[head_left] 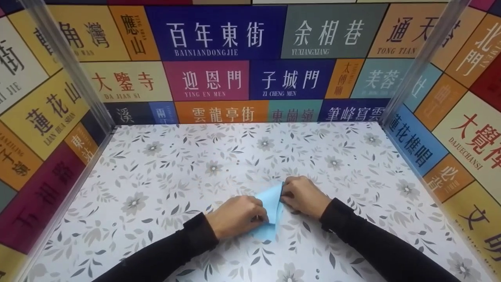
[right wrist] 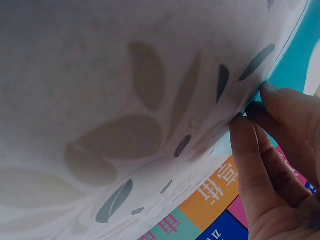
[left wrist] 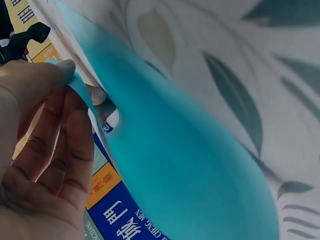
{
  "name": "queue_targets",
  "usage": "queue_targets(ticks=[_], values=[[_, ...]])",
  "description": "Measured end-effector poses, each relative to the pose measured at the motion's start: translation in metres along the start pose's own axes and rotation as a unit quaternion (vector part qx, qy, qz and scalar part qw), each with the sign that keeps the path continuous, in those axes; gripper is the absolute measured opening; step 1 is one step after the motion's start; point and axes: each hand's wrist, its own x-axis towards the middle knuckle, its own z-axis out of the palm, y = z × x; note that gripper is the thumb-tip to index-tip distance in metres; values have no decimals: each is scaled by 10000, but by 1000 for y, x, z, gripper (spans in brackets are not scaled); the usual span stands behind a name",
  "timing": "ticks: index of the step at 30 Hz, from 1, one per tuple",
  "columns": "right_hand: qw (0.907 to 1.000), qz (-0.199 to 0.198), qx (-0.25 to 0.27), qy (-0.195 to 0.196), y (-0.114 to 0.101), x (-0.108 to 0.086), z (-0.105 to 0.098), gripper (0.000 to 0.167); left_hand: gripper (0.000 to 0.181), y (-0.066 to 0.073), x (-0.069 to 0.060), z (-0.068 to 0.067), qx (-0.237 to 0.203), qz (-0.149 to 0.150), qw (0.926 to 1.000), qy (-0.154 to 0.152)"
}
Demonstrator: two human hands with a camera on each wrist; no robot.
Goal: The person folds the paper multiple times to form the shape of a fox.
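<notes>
A light blue sheet of paper (head_left: 269, 199), partly folded, lies on the floral tabletop between both hands. My left hand (head_left: 239, 215) pinches a raised flap of it between thumb and fingers; in the left wrist view the thumb of that hand (left wrist: 40, 125) presses on the paper's lifted edge. At the sheet's far right side, my right hand (head_left: 305, 196) pinches its edge. The right wrist view shows that hand's (right wrist: 280, 145) thumb and fingertips meeting at the blue paper (right wrist: 290, 70). Part of the sheet is hidden behind the left fingers.
A white tabletop (head_left: 168, 168) with grey flowers and leaves spreads around the hands. Panels with coloured Chinese street-name blocks (head_left: 215, 33) stand at the back and both sides, with clear corner strips (head_left: 74, 66) where they meet.
</notes>
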Motion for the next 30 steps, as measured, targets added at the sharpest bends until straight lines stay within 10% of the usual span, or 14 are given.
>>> queue_targets(ticks=[30], values=[[10000, 41, -34, 46, -6, -15, 0, 6, 9, 5, -8, 11, 16, 90, 9998, -148]])
